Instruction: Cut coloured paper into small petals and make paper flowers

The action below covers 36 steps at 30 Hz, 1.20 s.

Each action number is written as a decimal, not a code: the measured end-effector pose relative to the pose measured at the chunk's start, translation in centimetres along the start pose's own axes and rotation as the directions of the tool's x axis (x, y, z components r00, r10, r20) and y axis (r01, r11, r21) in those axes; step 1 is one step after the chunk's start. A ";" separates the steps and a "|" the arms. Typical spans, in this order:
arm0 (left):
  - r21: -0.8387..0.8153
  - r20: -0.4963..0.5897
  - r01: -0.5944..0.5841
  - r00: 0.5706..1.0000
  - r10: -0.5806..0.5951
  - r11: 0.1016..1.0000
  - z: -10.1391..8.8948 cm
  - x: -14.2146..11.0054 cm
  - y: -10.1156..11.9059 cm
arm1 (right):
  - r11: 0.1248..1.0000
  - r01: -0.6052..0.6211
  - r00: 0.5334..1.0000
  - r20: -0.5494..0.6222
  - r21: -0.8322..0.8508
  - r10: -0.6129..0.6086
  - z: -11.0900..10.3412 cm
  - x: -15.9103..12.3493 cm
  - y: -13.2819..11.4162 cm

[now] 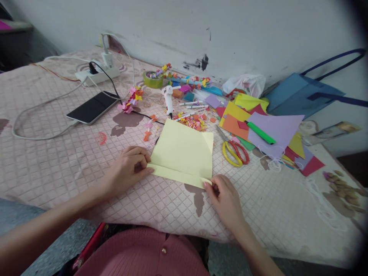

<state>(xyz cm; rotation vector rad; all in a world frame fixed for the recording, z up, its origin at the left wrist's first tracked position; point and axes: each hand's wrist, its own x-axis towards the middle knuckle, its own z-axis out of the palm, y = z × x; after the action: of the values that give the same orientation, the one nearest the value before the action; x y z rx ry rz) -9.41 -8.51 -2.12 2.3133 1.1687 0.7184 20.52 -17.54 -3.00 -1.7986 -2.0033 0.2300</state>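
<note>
A sheet of pale yellow paper (184, 151) lies on the table in front of me, with a narrow strip folded over along its near edge. My left hand (130, 166) pinches the left end of that fold between thumb and fingers. At the fold's right end, my right hand (224, 195) grips the near corner, where the paper curls up a little. Right of the sheet lie scissors (234, 152) with one yellow and one red handle. Behind the paper stands a white glue gun (168, 100), next to a heap of small paper scraps (192, 122).
Coloured paper sheets (276, 132) with a green marker (261, 133) are piled at the right, near a blue bag (301, 94). A tablet-like device (93, 107) and a power strip (99, 76) with cables occupy the left. Green tape (153, 79) sits at the back; peanuts (343, 189) lie far right.
</note>
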 end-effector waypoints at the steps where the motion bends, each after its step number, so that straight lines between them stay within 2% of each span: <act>1: 0.000 -0.011 0.006 1.000 -0.006 1.000 0.1 0.0 0.0 | 1.000 0.002 1.000 -0.008 -0.003 -0.002 0.0 0.0 0.0; 9: 0.011 -0.053 0.022 0.998 -0.021 1.000 0.5 -0.1 -0.3 | 0.999 -0.044 0.999 -0.021 0.013 0.044 0.1 -0.3 -0.1; 17: 0.066 -0.035 0.055 0.998 -0.052 0.996 0.4 -0.2 0.0 | 0.998 -0.056 0.998 -0.021 0.038 0.057 0.2 -0.4 -0.1; 24: 0.067 -0.029 0.056 0.998 -0.054 0.996 0.4 -0.2 -0.1 | 0.981 -0.134 0.989 -0.040 0.137 0.141 0.2 -0.8 0.0; 36: 0.049 -0.026 0.052 0.998 -0.051 0.997 0.3 -0.2 0.0 | 0.984 -0.105 0.993 -0.040 0.146 0.112 0.1 -0.8 -0.1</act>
<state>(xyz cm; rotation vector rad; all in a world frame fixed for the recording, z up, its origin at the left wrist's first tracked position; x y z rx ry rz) -9.36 -8.67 -2.38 2.3116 1.2658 0.7090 20.41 -18.37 -3.20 -1.8064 -1.8101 0.3523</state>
